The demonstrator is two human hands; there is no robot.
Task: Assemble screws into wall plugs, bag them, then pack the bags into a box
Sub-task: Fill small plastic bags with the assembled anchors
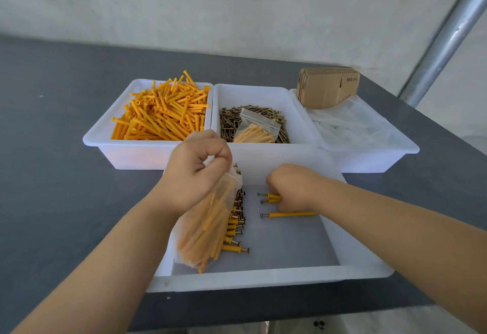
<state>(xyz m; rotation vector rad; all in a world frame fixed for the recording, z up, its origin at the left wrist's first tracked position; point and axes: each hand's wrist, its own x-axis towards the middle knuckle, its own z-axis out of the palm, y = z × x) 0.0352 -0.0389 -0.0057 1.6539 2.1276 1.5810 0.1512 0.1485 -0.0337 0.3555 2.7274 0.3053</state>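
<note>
Presently, left hand (196, 175) pinches the bag (208, 228) mouth, hanging it over the near tray's (263, 278) left side, likely ready for filling. Right hand (292, 186) grips assembled plugs (272, 198) at mid-tray; one loose plug (290, 214) lies just beside.

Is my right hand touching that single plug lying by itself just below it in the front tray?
Cannot tell. In the head view the right hand sits just above the single plug, hiding whether they meet.
</note>
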